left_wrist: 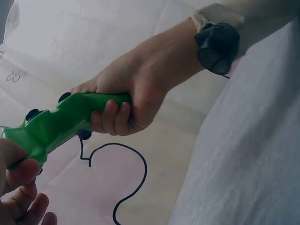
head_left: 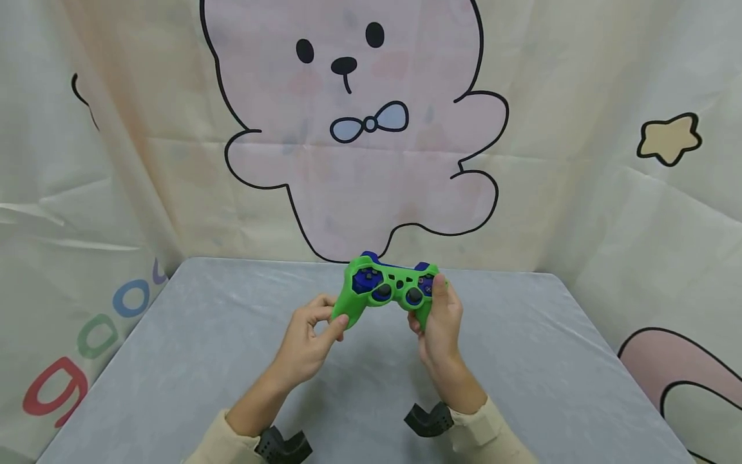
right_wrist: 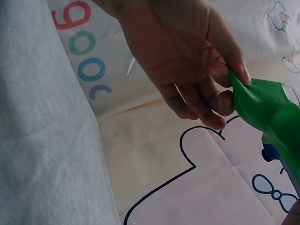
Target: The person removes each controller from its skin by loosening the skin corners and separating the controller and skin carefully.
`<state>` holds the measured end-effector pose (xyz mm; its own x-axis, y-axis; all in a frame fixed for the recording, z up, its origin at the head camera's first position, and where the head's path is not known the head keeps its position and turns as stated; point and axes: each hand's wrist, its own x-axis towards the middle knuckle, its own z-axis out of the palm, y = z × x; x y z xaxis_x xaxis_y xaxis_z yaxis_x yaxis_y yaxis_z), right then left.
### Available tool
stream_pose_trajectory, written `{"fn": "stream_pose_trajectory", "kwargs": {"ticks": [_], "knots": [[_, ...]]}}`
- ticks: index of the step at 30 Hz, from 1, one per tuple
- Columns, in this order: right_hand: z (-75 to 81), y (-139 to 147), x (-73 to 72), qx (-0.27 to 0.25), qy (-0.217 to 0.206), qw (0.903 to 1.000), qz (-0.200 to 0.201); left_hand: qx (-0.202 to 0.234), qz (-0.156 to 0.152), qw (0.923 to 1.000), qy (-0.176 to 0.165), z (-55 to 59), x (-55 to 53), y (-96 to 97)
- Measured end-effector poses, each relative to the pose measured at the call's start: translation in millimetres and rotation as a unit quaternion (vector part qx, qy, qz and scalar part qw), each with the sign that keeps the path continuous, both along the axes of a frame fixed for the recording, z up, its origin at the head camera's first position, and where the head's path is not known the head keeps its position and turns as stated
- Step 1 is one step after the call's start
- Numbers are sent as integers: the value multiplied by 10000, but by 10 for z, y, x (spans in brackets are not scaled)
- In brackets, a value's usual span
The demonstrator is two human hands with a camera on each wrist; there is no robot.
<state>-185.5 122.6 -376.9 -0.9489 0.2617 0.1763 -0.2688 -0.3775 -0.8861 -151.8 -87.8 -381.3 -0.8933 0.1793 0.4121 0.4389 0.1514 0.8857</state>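
A game controller in a bright green cover, with dark blue buttons and sticks, is held up above the table in the head view. My left hand pinches the tip of its left handle between thumb and fingers. In the right wrist view the thumb of that left hand presses on the green cover while the other fingers stay partly bent. My right hand grips the right handle, thumb on top near the buttons. The left wrist view shows the right hand's fingers curled round that handle.
A table with a pale blue-grey cloth lies below the hands. Fabric walls with a printed bear, a star and coloured letters stand round its back and sides. Dark camera mounts sit on both wrists.
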Motion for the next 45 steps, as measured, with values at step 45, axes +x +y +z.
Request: {"fn": "stream_pose_trajectory", "kwargs": {"ticks": [45], "knots": [[-91,28,-5,1575,1278,9725,1146,-244,-620,9904,-1214,43,-97,-166]]}}
